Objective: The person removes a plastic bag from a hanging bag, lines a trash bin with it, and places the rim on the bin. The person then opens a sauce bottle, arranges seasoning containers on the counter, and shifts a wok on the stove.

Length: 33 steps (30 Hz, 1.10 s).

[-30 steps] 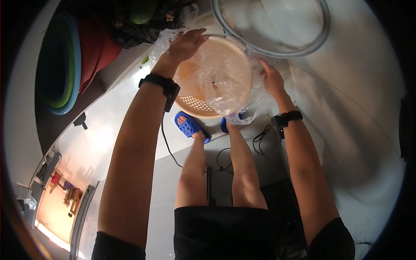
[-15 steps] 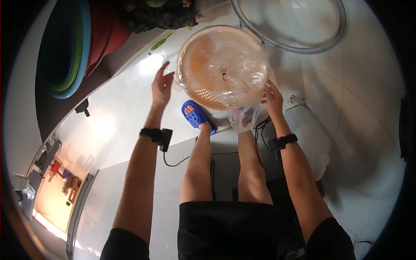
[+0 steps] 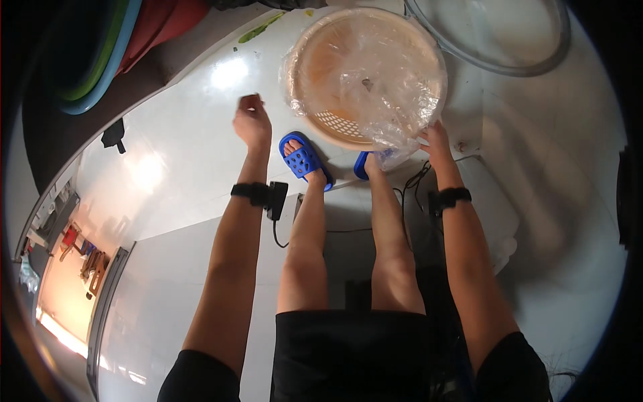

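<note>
A clear plastic bag lies crumpled over a round beige basket with a slotted patch near its front rim. My right hand is at the basket's front right rim, with its fingers closed on the edge of the plastic. My left hand hangs apart from the basket on the left. Its fingers are curled in, and I see nothing in them.
A grey-rimmed round clear lid or tub lies at the upper right. Blue, green and red basins stand upper left. A green scrap lies on the floor. My feet wear blue slippers. A black cable runs near the right foot.
My left hand has curled its fingers and now sits farther from the basket. The hanging end of the plastic has been drawn up toward the basket's rim. The whole view has shifted.
</note>
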### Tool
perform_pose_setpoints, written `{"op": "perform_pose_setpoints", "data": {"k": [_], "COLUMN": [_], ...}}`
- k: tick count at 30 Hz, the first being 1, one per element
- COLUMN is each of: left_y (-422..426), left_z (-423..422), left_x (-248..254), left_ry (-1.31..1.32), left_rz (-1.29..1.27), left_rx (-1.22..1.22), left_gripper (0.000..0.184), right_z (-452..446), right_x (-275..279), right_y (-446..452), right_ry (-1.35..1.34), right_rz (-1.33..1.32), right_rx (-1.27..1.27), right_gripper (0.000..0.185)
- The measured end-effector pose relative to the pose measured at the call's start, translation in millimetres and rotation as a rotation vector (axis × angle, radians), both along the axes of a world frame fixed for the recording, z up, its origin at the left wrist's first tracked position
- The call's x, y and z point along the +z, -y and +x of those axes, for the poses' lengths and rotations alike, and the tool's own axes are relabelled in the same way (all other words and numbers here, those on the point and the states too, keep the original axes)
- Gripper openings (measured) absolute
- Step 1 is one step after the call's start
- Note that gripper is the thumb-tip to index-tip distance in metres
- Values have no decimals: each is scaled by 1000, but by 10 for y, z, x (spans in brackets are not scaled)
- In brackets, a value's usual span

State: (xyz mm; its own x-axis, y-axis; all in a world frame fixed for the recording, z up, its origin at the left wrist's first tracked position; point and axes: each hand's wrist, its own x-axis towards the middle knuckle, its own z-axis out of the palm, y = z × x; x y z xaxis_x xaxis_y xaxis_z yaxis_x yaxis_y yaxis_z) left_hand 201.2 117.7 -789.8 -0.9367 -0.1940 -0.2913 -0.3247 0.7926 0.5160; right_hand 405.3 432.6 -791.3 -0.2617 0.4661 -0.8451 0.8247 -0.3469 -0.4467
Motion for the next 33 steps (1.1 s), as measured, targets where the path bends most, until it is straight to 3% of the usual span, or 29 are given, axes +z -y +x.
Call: {"op": "perform_pose_setpoints", "data": {"k": [1,3,4,5,6,7,8,10,11,13,15,17,18,20,22,23,26,27,28,30,31,33], "left_y": [-136,-522,-671,-811,-912,-1094,-1162,-1228,-1240,-1274,-1242,-1087,-986,-740,-468,-356,-70,-1,-29,-116,-232,-585], "left_z": [-63,-25,86,138,253,277,325,387,399,269,246,286,328,477,629,682,858,946,923,866,788,558], "left_x": [284,769,814,827,630,697,651,411,315,350,447,586,677,849,936,923,636,436,457,538,696,1167], "left_ry": [-2,-247,-144,-206,-82,17,14,-90,0,120,236,78,76,-263,-163,-62,-113,-139,-142,332,335,417], "left_rz": [2,132,287,211,189,-23,-23,-371,-375,-337,-296,-261,-264,-163,-130,-94,-6,85,84,87,87,-168], "left_rx": [0,-299,-453,-840,-1038,-1208,-1206,-1361,-1317,-1339,-1361,-1533,-1537,-1583,-1581,-1571,-1453,-1281,-1278,-888,-887,-449], "left_gripper": [11,8,11,16,30,46,46,58,52,46,39,26,26,18,17,17,16,17,17,18,18,19], "right_z": [10,-39,-131,-271,-440,-539,-528,-444,-355,-155,-39,-11,40,156,200,197,-168,-277,-326,-417,-478,-572], "right_x": [64,468,734,975,1145,1242,1243,1139,1062,978,1006,994,933,768,586,539,640,621,487,243,204,209], "right_y": [-29,98,258,446,591,695,760,865,871,852,879,879,883,833,661,564,353,306,239,99,78,60], "right_ry": [12,-96,-189,-282,-402,-523,-524,-243,-244,-316,-413,-519,-528,-542,-252,-189,-156,-191,-193,-330,-327,-296], "right_rz": [153,742,760,773,866,952,954,637,638,399,392,392,325,258,-3,43,122,154,155,-222,-224,-249], "right_rx": [-144,126,237,350,577,807,808,934,935,695,762,826,735,637,140,46,-117,-185,-182,-271,-270,-313], "right_gripper": [40,37,34,30,32,34,34,43,43,52,48,44,38,35,36,39,49,57,57,77,77,85]}}
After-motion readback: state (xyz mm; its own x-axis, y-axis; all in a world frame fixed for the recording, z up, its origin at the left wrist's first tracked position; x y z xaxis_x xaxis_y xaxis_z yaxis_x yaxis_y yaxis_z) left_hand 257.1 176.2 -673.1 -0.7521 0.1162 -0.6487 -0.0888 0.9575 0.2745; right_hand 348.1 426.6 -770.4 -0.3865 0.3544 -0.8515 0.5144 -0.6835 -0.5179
